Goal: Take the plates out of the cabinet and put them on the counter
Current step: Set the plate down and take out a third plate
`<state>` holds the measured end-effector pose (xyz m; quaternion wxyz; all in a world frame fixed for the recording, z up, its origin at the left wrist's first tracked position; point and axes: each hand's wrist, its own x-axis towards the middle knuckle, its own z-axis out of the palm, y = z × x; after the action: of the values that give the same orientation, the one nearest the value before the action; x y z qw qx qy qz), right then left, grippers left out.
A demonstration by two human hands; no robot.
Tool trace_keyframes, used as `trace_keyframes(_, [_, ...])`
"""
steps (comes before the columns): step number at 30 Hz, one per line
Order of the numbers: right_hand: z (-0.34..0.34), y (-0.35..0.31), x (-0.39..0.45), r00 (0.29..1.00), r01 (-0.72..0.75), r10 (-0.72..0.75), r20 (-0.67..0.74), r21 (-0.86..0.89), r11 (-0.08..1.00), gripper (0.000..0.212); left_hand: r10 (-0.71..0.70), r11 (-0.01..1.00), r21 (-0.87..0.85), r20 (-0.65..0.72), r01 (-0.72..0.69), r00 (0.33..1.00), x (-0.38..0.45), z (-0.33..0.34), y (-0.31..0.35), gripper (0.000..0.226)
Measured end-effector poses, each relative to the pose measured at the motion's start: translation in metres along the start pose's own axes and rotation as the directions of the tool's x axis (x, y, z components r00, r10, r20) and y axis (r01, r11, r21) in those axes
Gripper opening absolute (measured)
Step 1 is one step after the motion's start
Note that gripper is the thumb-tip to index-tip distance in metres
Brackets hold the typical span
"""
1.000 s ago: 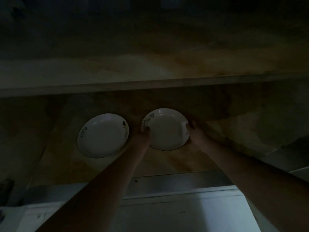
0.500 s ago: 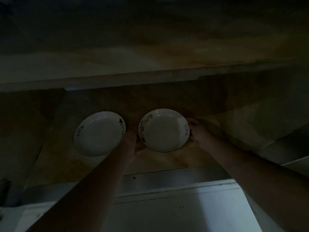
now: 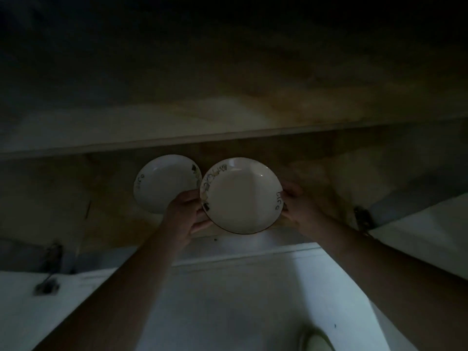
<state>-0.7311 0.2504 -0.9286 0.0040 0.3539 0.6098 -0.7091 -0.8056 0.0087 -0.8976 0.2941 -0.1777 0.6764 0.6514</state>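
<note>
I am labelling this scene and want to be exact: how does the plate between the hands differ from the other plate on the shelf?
The held plate is gripped at its rim by the left hand and right hand; the left plate is untouched. The held plate overlaps the left plate and looks larger and nearer. Both are round and white with dark rim markings.

Held plate point(image 3: 240, 196) in front of cabinet shelf point(image 3: 253, 138), between left hand point(image 3: 186, 215) at its left rim and right hand point(image 3: 297, 205) at its right rim. Second plate point(image 3: 164, 182) lies inside cabinet, behind and left, partly overlapped by the held plate.
</note>
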Motion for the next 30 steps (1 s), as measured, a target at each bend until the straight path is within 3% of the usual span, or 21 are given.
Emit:
trace_keyframes(3, [0.004,-0.019,-0.055,0.999,0.000,0.002,0.050,-0.046,0.999,0.037,0.002,1.000,0.022,-0.024,-0.001,1.000,-0.049,-0.015,0.007,0.013])
trace_keyframes(5, [0.007,-0.034,-0.093,0.998,-0.016,0.018,0.053,-0.043,0.999,0.027,0.000,1.000,0.021,-0.017,0.000,1.000,-0.088,-0.027,0.014,0.012])
trace_keyframes(8, [0.013,-0.060,-0.148,0.995,-0.088,0.090,0.034,-0.056,0.995,0.021,-0.012,1.000,0.027,-0.024,0.013,1.000,-0.146,-0.045,0.029,0.027])
trace_keyframes(12, [0.025,-0.100,-0.223,0.985,-0.166,0.170,0.033,-0.113,0.980,0.023,-0.097,0.995,0.020,-0.081,0.099,0.992,-0.212,-0.075,0.042,0.010])
trace_keyframes(18, [0.046,-0.148,-0.338,0.981,-0.156,0.177,0.084,-0.208,0.966,0.024,-0.126,0.992,-0.042,-0.159,0.121,0.979,-0.331,-0.125,0.064,0.013])
trace_keyframes(24, [0.066,-0.212,-0.460,0.977,-0.122,0.162,0.141,-0.258,0.958,0.031,-0.054,0.995,-0.088,-0.188,0.038,0.981,-0.470,-0.173,0.097,0.016])
trace_keyframes(30, [0.077,-0.289,-0.572,0.972,-0.066,0.103,0.211,-0.178,0.982,0.030,0.092,0.992,-0.069,-0.177,-0.105,0.980,-0.585,-0.205,0.162,0.017])
